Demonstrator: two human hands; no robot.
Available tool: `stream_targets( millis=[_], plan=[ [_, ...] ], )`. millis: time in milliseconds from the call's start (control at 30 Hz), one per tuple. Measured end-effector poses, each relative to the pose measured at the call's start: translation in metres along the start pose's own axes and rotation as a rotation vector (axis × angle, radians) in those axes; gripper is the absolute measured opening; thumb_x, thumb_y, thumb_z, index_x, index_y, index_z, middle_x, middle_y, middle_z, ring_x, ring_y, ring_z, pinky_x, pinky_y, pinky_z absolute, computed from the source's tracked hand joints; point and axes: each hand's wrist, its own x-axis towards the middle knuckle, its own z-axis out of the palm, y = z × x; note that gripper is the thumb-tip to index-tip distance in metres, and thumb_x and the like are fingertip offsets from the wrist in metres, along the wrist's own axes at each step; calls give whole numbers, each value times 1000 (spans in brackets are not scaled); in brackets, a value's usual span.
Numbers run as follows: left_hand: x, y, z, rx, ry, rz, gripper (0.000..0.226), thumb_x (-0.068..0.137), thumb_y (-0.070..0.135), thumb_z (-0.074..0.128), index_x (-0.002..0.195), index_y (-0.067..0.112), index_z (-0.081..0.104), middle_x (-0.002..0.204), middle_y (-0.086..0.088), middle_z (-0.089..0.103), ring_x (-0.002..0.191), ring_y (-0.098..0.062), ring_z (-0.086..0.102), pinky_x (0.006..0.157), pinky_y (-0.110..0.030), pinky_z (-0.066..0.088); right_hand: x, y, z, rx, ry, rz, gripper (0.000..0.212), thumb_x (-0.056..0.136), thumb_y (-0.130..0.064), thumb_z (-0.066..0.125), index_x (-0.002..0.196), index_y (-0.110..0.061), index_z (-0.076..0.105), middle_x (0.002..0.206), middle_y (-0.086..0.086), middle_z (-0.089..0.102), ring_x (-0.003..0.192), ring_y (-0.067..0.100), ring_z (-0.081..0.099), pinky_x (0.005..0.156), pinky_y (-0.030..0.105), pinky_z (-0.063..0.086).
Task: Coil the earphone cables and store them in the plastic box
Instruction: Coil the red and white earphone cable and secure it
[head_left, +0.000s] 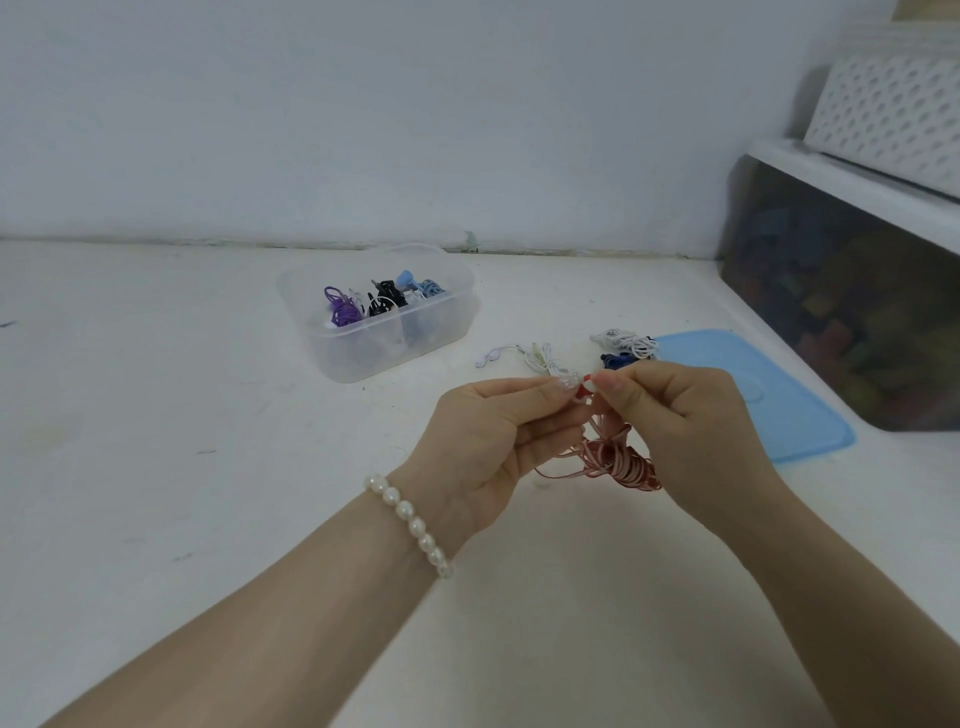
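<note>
A red earphone cable (621, 462) hangs in a loose coil between my hands above the white table. My left hand (493, 441) pinches its upper end at the fingertips. My right hand (691, 415) pinches the red and white earbud end right beside it. The clear plastic box (382, 325) stands farther back on the table, with purple, black, white and blue coiled earphones inside. Loose on the table behind my hands lie a white earphone cable (537, 358), a white bundle (628, 343) and a dark blue one (615, 359).
The box's blue lid (753, 395) lies flat to the right of my hands. A large dark storage bin (852, 312) with a white rim stands at the right, a white perforated basket (888, 104) on top. A wall closes the table's far edge.
</note>
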Motion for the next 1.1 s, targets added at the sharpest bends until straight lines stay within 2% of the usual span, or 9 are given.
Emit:
stream_targets(
  millis=[100, 200, 267, 367, 433, 567, 700, 900, 1100],
  plan=[
    [0, 0, 0, -1, 2, -8, 6, 79, 0, 62, 77, -1, 67, 65, -9, 70, 55, -11, 67, 51, -19, 54, 0, 0, 0, 3, 8, 4, 30, 86, -20, 58, 56, -17, 61, 54, 11, 58, 49, 14, 47, 48, 18, 40],
    [0, -2, 1, -15, -3, -5, 5, 78, -3, 62, 79, -2, 67, 69, -12, 71, 58, -13, 68, 55, -20, 56, 0, 0, -1, -3, 5, 7, 28, 86, -21, 58, 59, -12, 63, 57, 19, 59, 51, 16, 48, 52, 27, 42],
    [0, -2, 1, -22, -2, -2, 6, 78, -4, 62, 76, -2, 68, 69, -12, 71, 58, -13, 68, 55, -21, 56, 1, 0, -1, -2, -2, 14, 28, 85, -23, 58, 59, -13, 63, 56, 15, 59, 51, 16, 47, 53, 26, 41],
    [0, -2, 1, -20, -4, 0, 7, 79, -3, 62, 76, -2, 67, 67, -11, 71, 58, -13, 68, 55, -20, 56, 2, 3, -1, 16, 1, 30, 30, 85, -25, 58, 57, -15, 63, 49, -1, 56, 50, 13, 46, 51, 20, 39],
    [0, -2, 1, -13, -11, -2, 7, 79, -3, 61, 76, -2, 68, 66, -11, 71, 57, -12, 68, 55, -20, 56, 3, 3, -1, 21, 1, 37, 31, 84, -26, 58, 57, -13, 63, 48, -3, 56, 50, 12, 46, 50, 16, 38],
    [1, -1, 0, 8, -8, 0, 7, 77, -2, 63, 72, -1, 68, 64, -10, 70, 55, -11, 67, 54, -19, 55, 2, 3, -2, 29, -16, 45, 31, 85, -25, 57, 59, -8, 62, 55, 12, 58, 50, 12, 45, 49, 14, 37],
    [1, -1, 0, 32, -7, 10, 6, 76, -1, 64, 73, 1, 68, 65, -9, 70, 55, -11, 67, 53, -19, 55, 2, 3, -1, 16, -20, 38, 32, 85, -24, 57, 60, -5, 62, 58, 20, 59, 50, 15, 45, 50, 21, 38],
    [1, -2, 0, 28, 0, 18, 5, 75, -3, 64, 74, 0, 68, 64, -10, 70, 55, -11, 67, 54, -19, 55, 2, 1, -1, -8, -14, 27, 32, 86, -21, 58, 59, -4, 61, 56, 19, 56, 48, 16, 44, 47, 18, 37],
    [0, -2, 1, 31, -3, 31, 8, 76, -5, 63, 73, -1, 68, 64, -11, 70, 57, -12, 68, 55, -19, 56, 2, 4, -2, -112, -8, -18, 33, 87, -23, 57, 57, -9, 60, 53, 15, 56, 49, 13, 45, 55, 30, 40]
  ],
)
